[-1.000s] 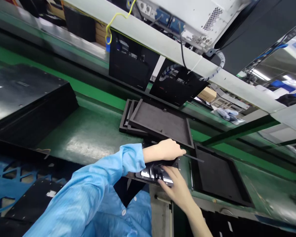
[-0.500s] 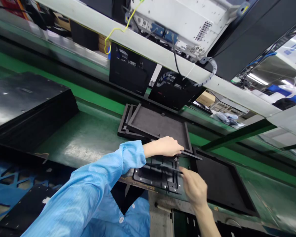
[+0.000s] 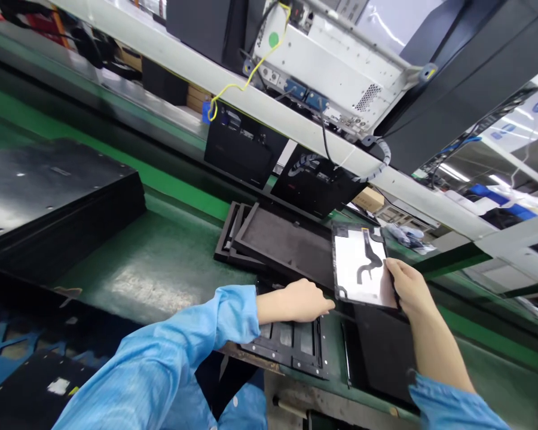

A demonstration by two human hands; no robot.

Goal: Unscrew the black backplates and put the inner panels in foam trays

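My right hand (image 3: 410, 289) grips the right edge of a flat panel (image 3: 352, 263), raised and tilted above the bench. The panel's silver back, with a dark ribbon cable and black border, faces me. My left hand (image 3: 305, 300) is closed above a black frame (image 3: 287, 352) with slots and small light dots. Its fingertips meet near a dark glossy sheet (image 3: 376, 346); whether they pinch that sheet is unclear. Behind the hands, dark foam trays (image 3: 282, 239) lie stacked.
A large black case (image 3: 54, 185) occupies the left of the green bench (image 3: 170, 257). Two black units (image 3: 242, 143) stand under a white rail (image 3: 179, 65). White equipment (image 3: 336, 77) with cables is overhead. A blue perforated surface (image 3: 4, 364) is at lower left.
My right hand has moved up and right, lifting the panel from over the frame and turning its silver back into view. My left hand has shifted slightly lower and remains closed.
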